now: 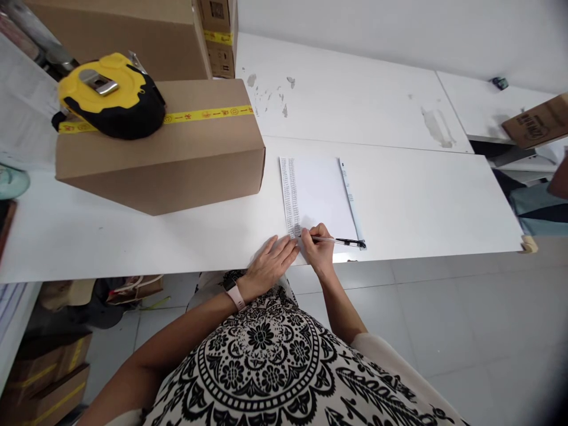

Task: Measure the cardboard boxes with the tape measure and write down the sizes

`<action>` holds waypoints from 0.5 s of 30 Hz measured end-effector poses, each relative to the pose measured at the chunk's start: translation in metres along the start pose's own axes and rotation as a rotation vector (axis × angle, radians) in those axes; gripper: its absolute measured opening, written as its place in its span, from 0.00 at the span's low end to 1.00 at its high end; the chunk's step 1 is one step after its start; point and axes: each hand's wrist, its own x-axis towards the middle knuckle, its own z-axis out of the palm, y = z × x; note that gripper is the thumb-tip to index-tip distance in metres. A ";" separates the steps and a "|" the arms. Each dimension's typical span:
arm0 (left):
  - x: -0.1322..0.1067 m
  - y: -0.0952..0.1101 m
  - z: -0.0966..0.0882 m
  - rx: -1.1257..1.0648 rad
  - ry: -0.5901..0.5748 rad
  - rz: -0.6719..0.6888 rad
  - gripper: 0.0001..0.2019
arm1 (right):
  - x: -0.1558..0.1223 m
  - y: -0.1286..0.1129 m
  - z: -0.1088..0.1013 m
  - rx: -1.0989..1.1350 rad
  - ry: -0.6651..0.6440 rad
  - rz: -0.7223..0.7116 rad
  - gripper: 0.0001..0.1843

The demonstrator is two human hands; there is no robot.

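Observation:
A white sheet of paper [320, 192] with a printed column down its left side lies on the white table [421, 201]. My right hand [318, 247] is closed on a pen [341, 241], its tip at the lower end of the column. My left hand [271, 264] lies flat beside it, fingers stretched out, pressing on the table and the paper's lower left corner. A watch with a pale strap is on that wrist.
A brown cardboard box [177, 157] sealed with yellow tape stands at the left, with a yellow and black tape measure [110, 94] on top. More boxes [217, 35] stand behind. Another person's arm [560, 177] shows at the right edge.

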 end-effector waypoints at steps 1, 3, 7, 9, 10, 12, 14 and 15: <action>0.000 0.000 0.000 -0.002 0.000 0.001 0.24 | 0.000 0.000 0.000 0.003 0.007 0.001 0.19; 0.000 0.000 0.000 -0.005 -0.001 0.001 0.23 | 0.000 0.000 0.000 0.014 0.026 0.006 0.19; 0.001 0.000 0.000 -0.011 -0.017 -0.003 0.23 | 0.000 0.001 0.000 0.020 0.047 0.005 0.19; 0.001 0.000 0.000 -0.013 -0.031 -0.006 0.24 | 0.001 0.000 0.000 0.017 0.038 0.006 0.19; 0.001 0.000 -0.001 -0.015 -0.038 -0.007 0.24 | 0.001 0.000 0.000 0.016 0.032 0.008 0.19; 0.001 0.000 -0.001 -0.018 -0.053 -0.009 0.24 | 0.001 0.000 0.000 0.014 0.023 0.011 0.20; 0.000 0.000 -0.002 -0.023 -0.065 -0.010 0.24 | 0.001 -0.001 0.000 0.016 0.015 0.009 0.20; 0.000 0.000 -0.002 -0.025 -0.070 -0.010 0.25 | 0.001 -0.001 0.000 0.018 0.015 0.007 0.20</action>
